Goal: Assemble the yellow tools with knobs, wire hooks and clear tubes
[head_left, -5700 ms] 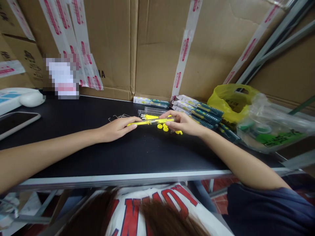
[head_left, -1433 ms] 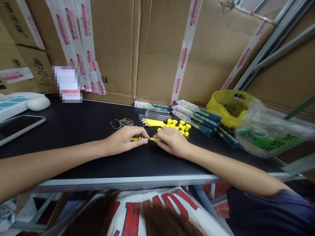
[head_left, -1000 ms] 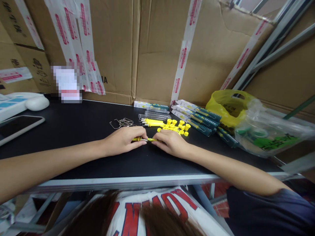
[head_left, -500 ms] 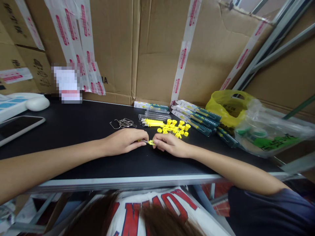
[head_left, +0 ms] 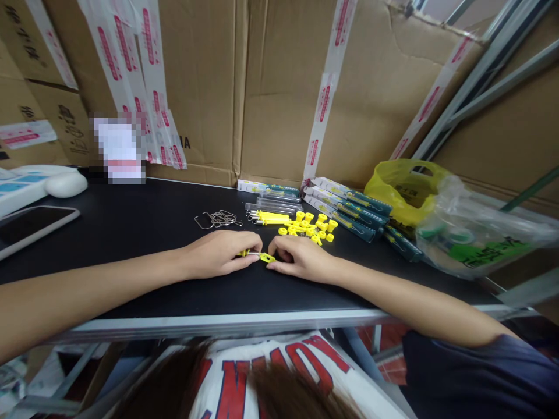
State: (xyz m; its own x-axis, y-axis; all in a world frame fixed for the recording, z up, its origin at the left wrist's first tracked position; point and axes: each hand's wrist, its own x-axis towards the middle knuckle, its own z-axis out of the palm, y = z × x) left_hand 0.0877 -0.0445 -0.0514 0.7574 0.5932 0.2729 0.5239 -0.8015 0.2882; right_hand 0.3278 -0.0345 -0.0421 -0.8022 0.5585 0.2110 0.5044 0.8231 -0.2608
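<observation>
Smooth black tabletop (head_left: 174, 297), edged nearest the person with a pale metal strip (head_left: 218, 323), carries the work. Just beyond that strip, the left hand (head_left: 220, 254) has thumb and fingertips pressed together around a slim yellow-and-metal piece (head_left: 250, 253). From its tip a flat yellow tab (head_left: 266, 258) with an opening sticks out toward the right hand (head_left: 308, 259), whose fingers are curled and whose thumb meets the tab's end; whether they pinch it firmly I cannot tell. Piece and tab look connected, though the joint is too small to judge, so this one seems only partly put together.

Farther in lie flared and round yellow caps (head_left: 322, 224), glossy like plastic, in a loose cluster. Bent, shiny wire hooks (head_left: 218, 219) tangle to one side, and yellow rods (head_left: 273, 217) with metal ends rest side by side. Clear, straight tubes (head_left: 279, 205) sit behind them. These parts appear separate, so much seems left unassembled. Slender printed cartons (head_left: 349, 203) are stacked slantwise near a crinkled yellow bag (head_left: 393, 183); brown cardboard (head_left: 283, 87) rises behind.
</observation>
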